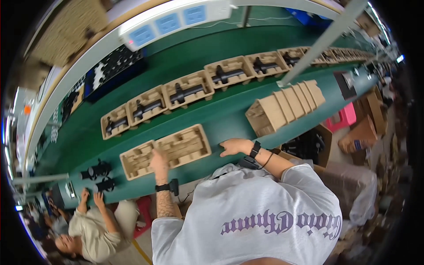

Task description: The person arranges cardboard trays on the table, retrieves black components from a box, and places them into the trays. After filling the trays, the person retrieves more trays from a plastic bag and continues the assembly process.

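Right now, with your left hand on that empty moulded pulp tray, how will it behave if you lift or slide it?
The pulp tray looks thin and hollow, so probably light for its size. Its moulded ribs suggest it stays fairly stiff, though it may flex if the left hand lifts one edge. Lying flat on the green belt, it should slide rather than tip.

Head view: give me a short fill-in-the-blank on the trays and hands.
1. The left hand rests on an empty moulded pulp tray on the ____ belt.
2. The right hand lies flat on the belt, to the ____ of that tray.
3. The trays in the far row each hold a ____ part.
4. A stack of empty trays lies on its ____.

Missing words: green; right; black; side
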A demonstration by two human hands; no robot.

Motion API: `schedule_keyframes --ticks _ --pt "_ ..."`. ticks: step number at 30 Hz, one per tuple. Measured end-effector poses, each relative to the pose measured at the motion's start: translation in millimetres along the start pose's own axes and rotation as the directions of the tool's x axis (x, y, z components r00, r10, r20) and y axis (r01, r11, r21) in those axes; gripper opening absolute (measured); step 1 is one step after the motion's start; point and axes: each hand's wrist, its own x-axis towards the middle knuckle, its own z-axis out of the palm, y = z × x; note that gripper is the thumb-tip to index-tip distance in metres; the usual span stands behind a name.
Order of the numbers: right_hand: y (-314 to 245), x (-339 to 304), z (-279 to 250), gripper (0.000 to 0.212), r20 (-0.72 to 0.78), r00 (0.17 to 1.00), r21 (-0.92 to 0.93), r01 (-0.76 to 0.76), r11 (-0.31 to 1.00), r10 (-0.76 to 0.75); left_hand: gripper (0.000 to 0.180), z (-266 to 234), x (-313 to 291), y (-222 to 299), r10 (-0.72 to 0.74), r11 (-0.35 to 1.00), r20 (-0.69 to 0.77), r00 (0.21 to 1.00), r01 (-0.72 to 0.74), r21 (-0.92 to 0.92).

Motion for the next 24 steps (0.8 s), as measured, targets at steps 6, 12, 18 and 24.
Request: schedule_keyframes --ticks 6,12,18,24 --pt "-22 -131 -54 0.041 -0.585 0.793 0.314 0.412 0.855 -0.167 0.033 -43 32 -33 0.042 0.990 -0.144 0.989 -0.021 0.141" --pt "60 -236 -103 0.073 -0.795 0.600 0.033 -0.105 0.994 0.090 0.038 -62 -27 131 0.049 0.813 -0.209 0.977 -0.160 -0.560" --pt "108 -247 -148 0.111 -0.577 0.815 -0.387 -0.218 0.896 -0.051 0.024 1 -103 355 0.715 0.377 0.254 0.651 -0.054 -0.925" --pt "168 -240 -171 0.110 -0.388 0.902 -0.554 -0.066 0.830 -0.188 0.021 1 -105 356 0.488 0.492 0.361 0.795 0.091 -0.866"
